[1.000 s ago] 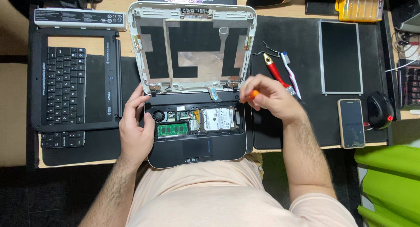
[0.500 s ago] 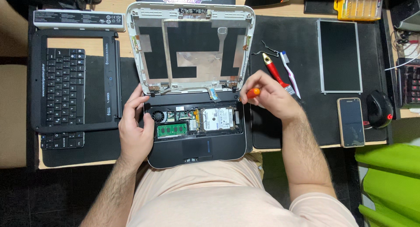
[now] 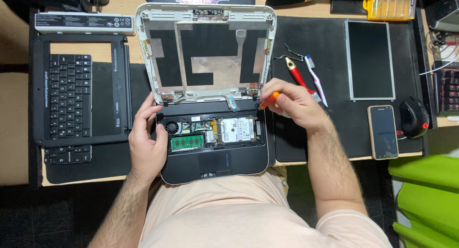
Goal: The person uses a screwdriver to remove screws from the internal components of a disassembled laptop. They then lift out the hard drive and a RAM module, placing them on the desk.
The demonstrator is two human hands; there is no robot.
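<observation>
An opened small laptop lies in front of me with its insides bare: a green memory stick, a silver hard drive and a small fan. Its white lid frame stands open without a screen. My left hand grips the laptop's left edge near the hinge. My right hand holds an orange-handled screwdriver, its tip at the right hinge corner of the base.
A removed black keyboard and bezel lie at the left, with a white battery bar above them. On the black mat to the right rest a red tool and brush, a bare screen panel, a phone, a mouse.
My right hand with the screwdriver has shifted slightly at the right hinge. My left hand and the laptop stay put.
</observation>
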